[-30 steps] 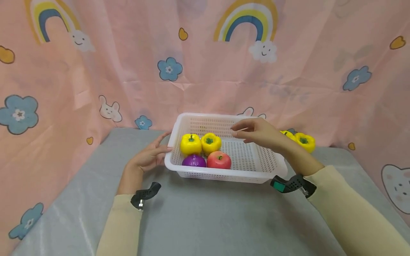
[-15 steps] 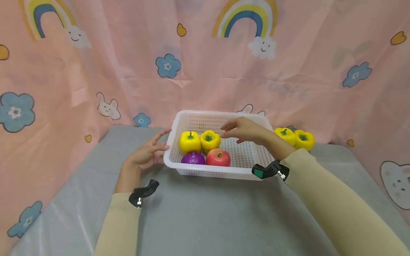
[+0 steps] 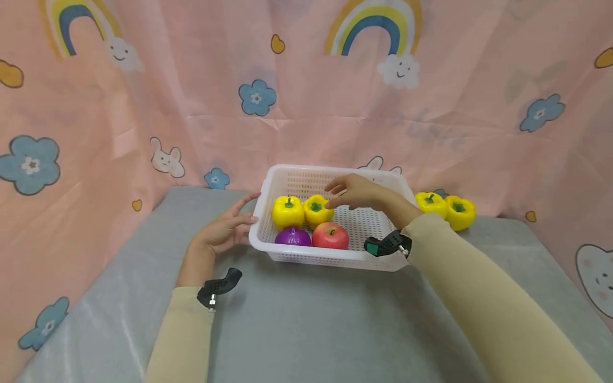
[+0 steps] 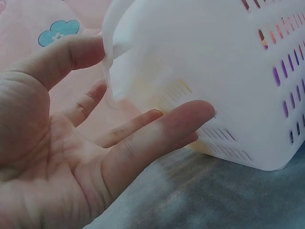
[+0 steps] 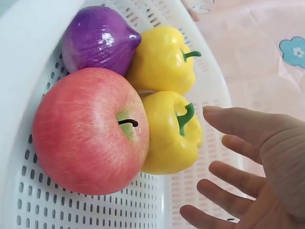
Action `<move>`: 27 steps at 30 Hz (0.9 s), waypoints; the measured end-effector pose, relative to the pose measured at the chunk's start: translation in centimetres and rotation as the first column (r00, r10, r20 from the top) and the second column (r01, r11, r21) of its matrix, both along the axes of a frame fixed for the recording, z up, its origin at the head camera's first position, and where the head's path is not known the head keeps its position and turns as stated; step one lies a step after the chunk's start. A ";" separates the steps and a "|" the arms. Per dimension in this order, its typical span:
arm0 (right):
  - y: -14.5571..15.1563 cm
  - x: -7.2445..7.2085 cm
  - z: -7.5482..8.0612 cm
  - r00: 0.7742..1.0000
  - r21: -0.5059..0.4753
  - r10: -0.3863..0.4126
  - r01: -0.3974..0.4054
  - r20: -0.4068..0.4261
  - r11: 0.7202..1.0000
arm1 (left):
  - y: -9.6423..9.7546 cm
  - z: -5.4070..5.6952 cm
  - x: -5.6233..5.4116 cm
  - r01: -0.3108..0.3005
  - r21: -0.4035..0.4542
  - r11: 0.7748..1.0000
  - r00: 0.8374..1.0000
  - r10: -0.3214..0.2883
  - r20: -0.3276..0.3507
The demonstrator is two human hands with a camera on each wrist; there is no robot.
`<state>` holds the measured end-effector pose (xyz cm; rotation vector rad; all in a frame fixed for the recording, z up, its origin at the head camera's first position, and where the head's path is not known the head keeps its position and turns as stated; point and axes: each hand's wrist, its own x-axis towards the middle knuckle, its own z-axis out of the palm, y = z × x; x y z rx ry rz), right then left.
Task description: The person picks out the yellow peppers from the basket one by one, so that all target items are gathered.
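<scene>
A white slotted basket [image 3: 335, 258] holds two yellow bell peppers, a purple onion [image 3: 293, 236] and a red apple [image 3: 330, 235]. My left hand [image 3: 222, 230] is at the basket's left end, its extended fingers touching the rim and outer side wall [image 4: 143, 62]. Above the basket, my right hand [image 3: 356, 192] has its fingers spread and nothing in them. Its fingertips come close to the right-hand pepper [image 5: 171, 133]. The other pepper [image 3: 288, 211] stands at the left, behind the onion.
Two more yellow bell peppers [image 3: 460, 211] lie outside the basket, beyond its right end. Grey cloth covers the table [image 3: 306, 319]. A pink patterned curtain [image 3: 201, 80] hangs right behind the basket.
My right hand has moved left across the basket toward the right-hand pepper, uncovering more of the two peppers outside. The left hand has kept its place at the basket's end.
</scene>
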<state>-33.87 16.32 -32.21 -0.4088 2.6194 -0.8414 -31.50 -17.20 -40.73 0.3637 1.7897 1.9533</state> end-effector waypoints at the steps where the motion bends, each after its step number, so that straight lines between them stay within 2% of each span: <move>1: -0.1 -0.2 -0.1 1.000 -0.004 0.008 -0.008 0.002 1.000 | 0.0 0.0 0.0 0.002 0.000 1.000 1.000 -0.002 -0.001; 14: -1.0 -2.0 -1.0 0.998 -0.035 0.024 -0.022 0.057 0.999 | 0.1 0.3 0.1 0.009 0.001 1.000 1.000 -0.009 -0.003; 27: -2.3 -2.5 -2.1 0.996 -0.053 0.039 -0.034 0.080 0.998 | 0.1 0.2 0.2 0.009 0.010 1.000 1.000 -0.009 -0.002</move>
